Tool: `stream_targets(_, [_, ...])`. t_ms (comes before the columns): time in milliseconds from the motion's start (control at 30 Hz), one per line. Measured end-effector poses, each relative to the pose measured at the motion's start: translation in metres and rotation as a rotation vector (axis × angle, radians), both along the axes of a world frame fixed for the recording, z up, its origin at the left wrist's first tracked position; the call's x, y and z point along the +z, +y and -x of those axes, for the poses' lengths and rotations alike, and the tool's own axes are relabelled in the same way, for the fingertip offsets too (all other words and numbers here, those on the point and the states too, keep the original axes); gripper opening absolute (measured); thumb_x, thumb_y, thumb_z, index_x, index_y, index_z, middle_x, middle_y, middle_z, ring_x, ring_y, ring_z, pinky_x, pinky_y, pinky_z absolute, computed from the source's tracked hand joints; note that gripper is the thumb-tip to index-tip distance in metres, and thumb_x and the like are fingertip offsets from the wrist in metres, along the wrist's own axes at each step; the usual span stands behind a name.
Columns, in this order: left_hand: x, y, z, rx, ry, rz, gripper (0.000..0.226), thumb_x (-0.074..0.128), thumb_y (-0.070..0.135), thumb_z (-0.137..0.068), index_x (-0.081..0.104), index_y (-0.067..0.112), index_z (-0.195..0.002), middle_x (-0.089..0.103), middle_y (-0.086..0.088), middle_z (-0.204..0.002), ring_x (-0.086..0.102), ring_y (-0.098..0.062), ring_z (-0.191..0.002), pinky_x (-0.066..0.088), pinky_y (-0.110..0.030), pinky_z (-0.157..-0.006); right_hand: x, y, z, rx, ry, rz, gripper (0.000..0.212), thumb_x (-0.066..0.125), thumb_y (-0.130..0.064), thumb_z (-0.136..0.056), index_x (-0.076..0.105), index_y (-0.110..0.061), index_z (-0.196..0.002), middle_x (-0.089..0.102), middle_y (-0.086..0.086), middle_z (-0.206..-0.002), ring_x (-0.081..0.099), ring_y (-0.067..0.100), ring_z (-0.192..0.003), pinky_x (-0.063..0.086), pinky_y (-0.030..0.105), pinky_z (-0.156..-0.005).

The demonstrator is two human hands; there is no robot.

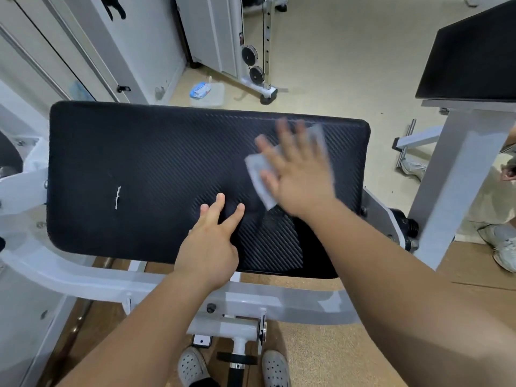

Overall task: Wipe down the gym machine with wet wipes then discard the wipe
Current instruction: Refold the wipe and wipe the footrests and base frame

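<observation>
The fingers (282, 135) of the right hand (298, 174) are spread straight and laid flat on a pale grey, folded wet wipe (259, 174), which is pressed against the black, ribbed vinyl pad (139, 163) of the gym machine. Nothing is gripped; the wipe is held by downward pressure alone. This hand is blurred, so finer detail at the fingertips cannot be told. The wipe shows on the thumb side of these fingers and beyond their tips, close to the pad's far edge.

Nearer than these fingers and to their left, the fingers (220, 202) of the left hand (212, 244) are stretched out, their tips touching the pad, and nothing is held. Well to the left of both sets of fingers, a small white tear (117, 197) is seen in the covering. Below the pad, nearer than the fingers, the white painted steel frame (83, 277) is seen. Far beyond the fingers, a blue-and-white wipe pack (200, 90) lies on the floor.

Wiping is judged to be under way. Since the wipe is only pinned and not pinched, it could bunch up or be left behind under a fast stroke, or be swept over the far edge onto the floor. If it is dragged across the tear, it could snag and the split could be widened.
</observation>
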State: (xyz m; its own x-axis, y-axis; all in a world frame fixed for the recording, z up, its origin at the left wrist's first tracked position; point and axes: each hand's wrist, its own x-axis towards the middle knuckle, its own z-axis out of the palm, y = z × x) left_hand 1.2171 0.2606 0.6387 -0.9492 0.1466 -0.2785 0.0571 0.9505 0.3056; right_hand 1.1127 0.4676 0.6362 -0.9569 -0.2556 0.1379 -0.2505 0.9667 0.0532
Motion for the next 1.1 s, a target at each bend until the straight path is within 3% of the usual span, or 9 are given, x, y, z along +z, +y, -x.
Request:
stream_targets(100, [-0.003, -0.002, -0.001, -0.004, 0.008, -0.016, 0.081, 0.048, 0.012, -0.093, 0.014, 0.043, -0.159, -0.012, 0.008, -0.169, -0.004, -0.026, -0.157, 0.041, -0.048, -0.113, 0.009, 0.028, 0.004, -0.482, 0.014, 0.253, 0.069, 0.013, -0.061, -0.103, -0.001, -0.032, -0.164, -0.011, 0.017, -0.171, -0.011, 0.042, -0.156, -0.002, 0.064, -0.124])
stream_targets(167, [-0.005, -0.002, -0.001, -0.01, 0.019, -0.01, 0.082, 0.048, 0.011, -0.092, 0.013, 0.043, -0.159, -0.013, 0.007, -0.169, -0.005, -0.027, -0.157, 0.041, -0.049, -0.113, 0.003, 0.016, -0.005, -0.547, 0.039, 0.288, 0.072, 0.018, -0.058, -0.103, 0.002, -0.025, -0.165, -0.008, 0.022, -0.17, -0.008, 0.044, -0.156, 0.001, 0.065, -0.123])
stream_targets(433, [-0.018, -0.011, -0.029, -0.074, 0.106, 0.06, 0.084, 0.054, 0.016, -0.094, 0.006, 0.035, -0.161, -0.016, 0.005, -0.168, -0.015, -0.024, -0.156, 0.043, -0.044, -0.112, -0.071, 0.009, -0.137, 0.117, -0.03, -0.026, 0.068, 0.032, -0.057, -0.105, 0.02, -0.025, -0.164, -0.004, 0.017, -0.171, -0.006, 0.039, -0.158, 0.001, 0.059, -0.126])
stream_targets(500, [-0.025, -0.022, -0.046, -0.067, 0.088, 0.049, 0.082, 0.053, 0.015, -0.096, 0.008, 0.033, -0.162, -0.015, 0.008, -0.168, -0.016, -0.02, -0.155, 0.045, -0.041, -0.111, -0.07, 0.019, -0.133, 0.07, -0.019, -0.028, 0.071, 0.032, -0.061, -0.103, 0.022, -0.025, -0.164, -0.001, 0.018, -0.171, -0.005, 0.04, -0.157, -0.001, 0.059, -0.126])
stream_targets(667, [-0.033, -0.052, -0.075, -0.041, -0.012, 0.111, 0.08, 0.05, 0.02, -0.098, 0.004, 0.039, -0.161, -0.027, 0.021, -0.162, -0.02, -0.011, -0.153, 0.054, -0.029, -0.094, -0.034, -0.026, -0.058, -0.318, 0.021, 0.169, 0.081, 0.028, -0.064, -0.1, 0.007, -0.02, -0.165, -0.006, 0.027, -0.168, -0.007, 0.048, -0.155, -0.002, 0.065, -0.123])
stream_targets(733, [-0.034, -0.066, -0.085, -0.017, -0.054, 0.135, 0.076, 0.048, 0.026, -0.099, 0.007, 0.039, -0.16, -0.026, 0.02, -0.163, -0.013, -0.013, -0.155, 0.051, -0.034, -0.101, -0.027, -0.056, -0.041, -0.223, 0.021, 0.14, 0.081, 0.024, -0.065, -0.101, 0.001, -0.02, -0.165, -0.009, 0.025, -0.169, -0.01, 0.046, -0.155, -0.003, 0.065, -0.123])
stream_targets(833, [-0.034, -0.09, -0.102, 0.054, -0.12, 0.16, 0.067, 0.046, 0.032, -0.1, 0.016, 0.037, -0.16, -0.017, 0.013, -0.168, -0.003, -0.019, -0.157, 0.03, -0.049, -0.12, -0.03, -0.111, -0.039, -0.057, -0.002, 0.046, 0.08, 0.016, -0.066, -0.101, -0.006, -0.022, -0.164, -0.017, 0.02, -0.169, -0.019, 0.041, -0.155, -0.006, 0.063, -0.123])
stream_targets(933, [-0.042, -0.118, -0.119, 0.069, -0.163, 0.202, 0.063, 0.043, 0.041, -0.102, 0.018, 0.036, -0.16, -0.007, 0.003, -0.17, 0.004, -0.022, -0.156, 0.017, -0.05, -0.125, -0.038, -0.157, -0.055, -0.005, -0.053, 0.029, 0.078, 0.013, -0.065, -0.101, -0.01, -0.023, -0.163, -0.022, 0.018, -0.168, -0.024, 0.04, -0.154, -0.008, 0.063, -0.122])
stream_targets(1100, [-0.055, -0.168, -0.138, 0.061, -0.124, 0.161, 0.063, 0.048, 0.043, -0.1, 0.026, 0.035, -0.158, 0.007, -0.003, -0.17, 0.015, -0.024, -0.154, 0.018, -0.046, -0.126, -0.068, -0.195, -0.106, 0.115, -0.071, 0.083, 0.063, 0.018, -0.048, -0.107, 0.009, -0.023, -0.165, -0.006, 0.015, -0.172, -0.012, 0.038, -0.157, -0.005, 0.058, -0.125])
